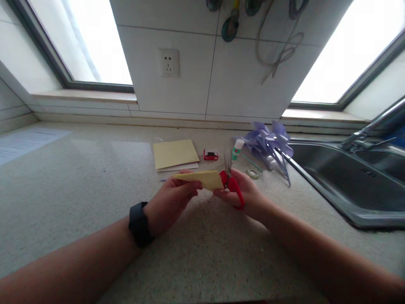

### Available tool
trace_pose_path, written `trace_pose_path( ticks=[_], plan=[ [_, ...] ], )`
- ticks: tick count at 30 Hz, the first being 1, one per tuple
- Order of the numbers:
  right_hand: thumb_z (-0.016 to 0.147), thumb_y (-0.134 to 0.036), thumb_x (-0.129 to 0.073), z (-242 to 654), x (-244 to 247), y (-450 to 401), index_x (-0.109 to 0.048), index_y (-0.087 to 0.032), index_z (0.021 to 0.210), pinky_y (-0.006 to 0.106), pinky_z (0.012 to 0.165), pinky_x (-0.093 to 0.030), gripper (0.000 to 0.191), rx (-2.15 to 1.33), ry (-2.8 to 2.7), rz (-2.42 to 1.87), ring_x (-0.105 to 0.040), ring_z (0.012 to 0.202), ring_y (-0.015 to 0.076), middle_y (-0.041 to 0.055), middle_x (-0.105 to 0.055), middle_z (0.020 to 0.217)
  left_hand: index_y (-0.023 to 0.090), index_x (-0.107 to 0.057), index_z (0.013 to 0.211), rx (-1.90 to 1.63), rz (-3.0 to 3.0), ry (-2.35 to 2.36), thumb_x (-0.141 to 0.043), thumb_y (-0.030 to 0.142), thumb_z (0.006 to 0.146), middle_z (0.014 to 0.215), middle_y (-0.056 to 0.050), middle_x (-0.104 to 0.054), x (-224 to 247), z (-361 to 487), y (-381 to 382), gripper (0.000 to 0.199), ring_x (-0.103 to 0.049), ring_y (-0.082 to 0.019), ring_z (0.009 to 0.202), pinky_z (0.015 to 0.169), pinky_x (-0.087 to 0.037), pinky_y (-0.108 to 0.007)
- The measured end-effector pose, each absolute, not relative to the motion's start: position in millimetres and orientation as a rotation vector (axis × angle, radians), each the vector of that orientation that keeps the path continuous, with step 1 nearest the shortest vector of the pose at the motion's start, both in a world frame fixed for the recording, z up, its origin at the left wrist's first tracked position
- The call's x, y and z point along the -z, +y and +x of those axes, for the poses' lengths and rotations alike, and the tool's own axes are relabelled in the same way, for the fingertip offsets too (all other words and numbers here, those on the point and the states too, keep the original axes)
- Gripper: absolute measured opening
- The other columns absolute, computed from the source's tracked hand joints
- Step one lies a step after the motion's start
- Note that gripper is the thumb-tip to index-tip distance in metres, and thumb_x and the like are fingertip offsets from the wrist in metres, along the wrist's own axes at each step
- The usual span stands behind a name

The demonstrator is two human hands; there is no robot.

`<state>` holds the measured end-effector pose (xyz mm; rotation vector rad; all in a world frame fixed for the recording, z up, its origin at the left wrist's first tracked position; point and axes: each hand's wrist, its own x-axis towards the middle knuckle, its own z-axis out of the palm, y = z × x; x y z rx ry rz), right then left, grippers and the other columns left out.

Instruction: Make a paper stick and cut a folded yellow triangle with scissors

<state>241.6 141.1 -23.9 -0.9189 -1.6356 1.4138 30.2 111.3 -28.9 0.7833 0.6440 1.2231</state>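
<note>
My left hand (175, 196), with a dark watch (141, 223) at the wrist, pinches a folded piece of yellow paper (207, 179) between thumb and fingers. Red-handled scissors (234, 192) rest in my right hand (249, 192), their blades pointing up and away from me. The fingers of that hand also reach the right end of the paper. Just beyond the paper lies a stack of yellow sheets (175, 154). A small red and white box (210, 154) and a green glue stick with a white cap (237, 150) stand past the scissors.
Purple paper pinwheels (267, 141) lie beside the metal sink (335, 181) on the right. Near them are a roll of tape (253, 173) and a thin green stick (252, 163). A printed sheet (28, 141) lies at far left on the speckled counter (79, 185).
</note>
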Motion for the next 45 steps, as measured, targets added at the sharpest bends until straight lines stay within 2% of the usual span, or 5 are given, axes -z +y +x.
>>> trace_pose_path(
  ticks=[9, 19, 26, 34, 45],
  plan=[
    [0.073, -0.04, -0.083, 281.9, -2.0, 164.1, -0.056, -0.018, 0.086, 0.023, 0.053, -0.042, 0.037, -1.262, -1.98, -0.933, -0.052, 0.06, 0.0096, -0.003, -0.059, 0.073, 0.015, -0.064, 0.112, -0.936, 0.88, 0.508, -0.075, 0.048, 0.08, 0.11, -0.011, -0.068, 23.8, 20.6, 105.5, 0.046, -0.067, -0.023, 0.097, 0.084, -0.052, -0.036],
    [0.075, -0.035, -0.083, 261.0, -20.5, 155.5, -0.06, -0.015, 0.082, 0.023, 0.058, -0.044, 0.031, -1.063, -2.247, -0.806, -0.053, 0.065, 0.01, -0.0001, -0.063, 0.075, 0.02, -0.06, 0.119, -0.806, 1.463, 0.656, -0.063, 0.034, 0.095, 0.115, -0.009, -0.067, 23.2, 26.2, 101.9, 0.028, -0.068, -0.015, 0.08, 0.072, -0.055, -0.03],
    [0.082, -0.052, -0.075, 301.6, -30.0, 170.3, -0.061, -0.015, 0.09, 0.019, 0.048, -0.041, 0.041, -1.792, -2.08, -0.535, -0.05, 0.056, 0.008, -0.0027, -0.055, 0.069, 0.019, -0.06, 0.116, -1.0, 1.336, 0.555, -0.064, 0.029, 0.096, 0.108, -0.009, -0.072, 27.9, 20.3, 104.1, 0.023, -0.073, -0.019, 0.09, 0.073, -0.057, -0.028],
    [0.075, -0.063, -0.077, 308.0, -5.4, 160.2, -0.06, -0.014, 0.086, 0.016, 0.041, -0.037, 0.053, -2.273, -1.919, -0.31, -0.05, 0.046, 0.0057, -0.0024, -0.057, 0.067, 0.01, -0.071, 0.091, -1.037, 0.886, 0.569, -0.074, 0.037, 0.083, 0.075, -0.005, -0.07, 22.0, 17.3, 102.7, 0.028, -0.06, -0.009, 0.052, 0.049, -0.044, -0.019],
    [0.075, -0.072, -0.072, 298.5, -5.1, 140.7, -0.058, -0.014, 0.083, 0.017, 0.041, -0.038, 0.06, -2.33, -1.83, -0.335, -0.048, 0.044, 0.0068, -0.0019, -0.055, 0.063, 0.011, -0.071, 0.081, -0.871, 0.815, 0.543, -0.069, 0.042, 0.084, 0.059, -0.002, -0.062, 18.4, 14.2, 102.3, 0.032, -0.055, -0.009, 0.046, 0.048, -0.044, -0.021]
  ],
)
